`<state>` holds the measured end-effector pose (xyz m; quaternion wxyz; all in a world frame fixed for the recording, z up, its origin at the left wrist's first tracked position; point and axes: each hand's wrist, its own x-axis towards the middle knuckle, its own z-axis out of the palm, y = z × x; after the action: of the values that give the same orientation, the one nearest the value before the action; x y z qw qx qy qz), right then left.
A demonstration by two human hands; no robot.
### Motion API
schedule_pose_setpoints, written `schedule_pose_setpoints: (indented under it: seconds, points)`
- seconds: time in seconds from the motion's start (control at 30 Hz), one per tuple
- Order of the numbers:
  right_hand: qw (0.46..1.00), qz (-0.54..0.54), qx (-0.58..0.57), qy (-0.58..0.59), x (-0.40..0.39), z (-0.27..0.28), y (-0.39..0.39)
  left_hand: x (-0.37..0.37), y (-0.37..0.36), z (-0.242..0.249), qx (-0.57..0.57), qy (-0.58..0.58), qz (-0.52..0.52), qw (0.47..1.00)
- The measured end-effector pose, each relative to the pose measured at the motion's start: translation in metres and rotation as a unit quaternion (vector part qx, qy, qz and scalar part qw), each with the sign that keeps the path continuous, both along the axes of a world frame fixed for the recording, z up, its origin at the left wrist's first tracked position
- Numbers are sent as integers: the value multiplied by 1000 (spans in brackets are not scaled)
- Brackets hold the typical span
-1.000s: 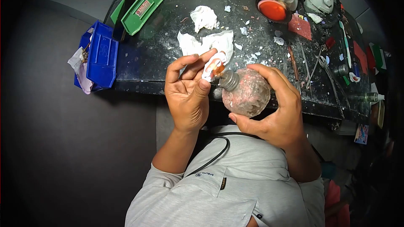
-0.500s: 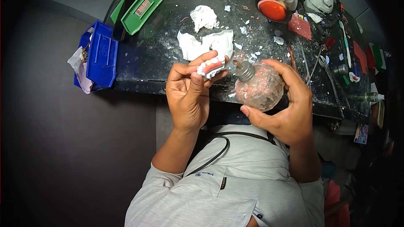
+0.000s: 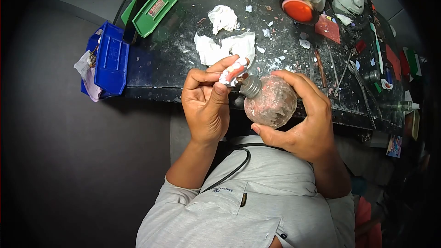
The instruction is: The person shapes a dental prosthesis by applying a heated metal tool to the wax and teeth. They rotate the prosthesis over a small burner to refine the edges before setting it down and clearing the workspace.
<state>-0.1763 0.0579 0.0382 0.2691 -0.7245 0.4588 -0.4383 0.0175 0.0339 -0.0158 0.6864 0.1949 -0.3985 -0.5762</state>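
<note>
Between the fingers and thumb of my left hand (image 3: 207, 94) is a small dental model (image 3: 233, 72), white with pink wax and a row of teeth. My right hand (image 3: 307, 115) is curled around a round glass spirit lamp (image 3: 271, 103), its surface crusted with pink and grey residue. The lamp is tilted so that its metal neck (image 3: 251, 86) points left, with the wick end right at the model's edge. Both hands are above the front edge of the black workbench (image 3: 154, 80). White tissue (image 3: 236, 46) lies just behind my left hand.
A blue bin (image 3: 112, 59) and a green bin (image 3: 158, 11) stand at the left. A crumpled tissue (image 3: 223, 18) and plaster bits cover the middle. At right lie a red-faced round tool (image 3: 299, 10), pink wax sheet (image 3: 327, 30), metal instruments (image 3: 363, 87) and a toothbrush (image 3: 376, 43).
My right hand has moved left with the spirit lamp, bringing its neck from beside the model up to it. The model has turned slightly in my left hand.
</note>
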Motion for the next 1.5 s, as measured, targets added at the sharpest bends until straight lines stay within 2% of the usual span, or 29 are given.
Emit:
schedule_pose_setpoints:
  seconds: [0.4, 0.47, 0.6, 0.8, 0.9, 1.07, 1.17, 1.43, 1.5]
  points:
    - [1000, 3, 17, 1, -4, 2, -2, -2, 0, 4, 29, -1, 18, 999]
    - [997, -35, 30, -60, -6, -2, -2, 1, 0, 2, 43, 5, 15, 999]
    - [992, -62, 59, -91, -10, -6, -2, 3, -1, 1, 77, 2, 9, 997]
    - [996, -49, 45, -54, -5, -5, -1, -1, 2, 2, 37, -67, 60, 995]
    - [999, -31, 21, -24, -3, -4, -1, -3, 1, 2, 17, -9, 39, 999]
    - [997, -11, 70, -16, -2, -2, 1, -3, 3, 1, 9, -21, 44, 999]
    - [999, -24, 41, -8, -2, -1, -1, -3, 3, 0, 2, -19, 44, 999]
    - [997, -34, 49, -54, -6, -7, -3, -2, 3, 1, 3, -32, 51, 998]
    - [994, -47, 62, -77, -8, -7, -3, -3, 3, 4, 45, -19, 63, 997]
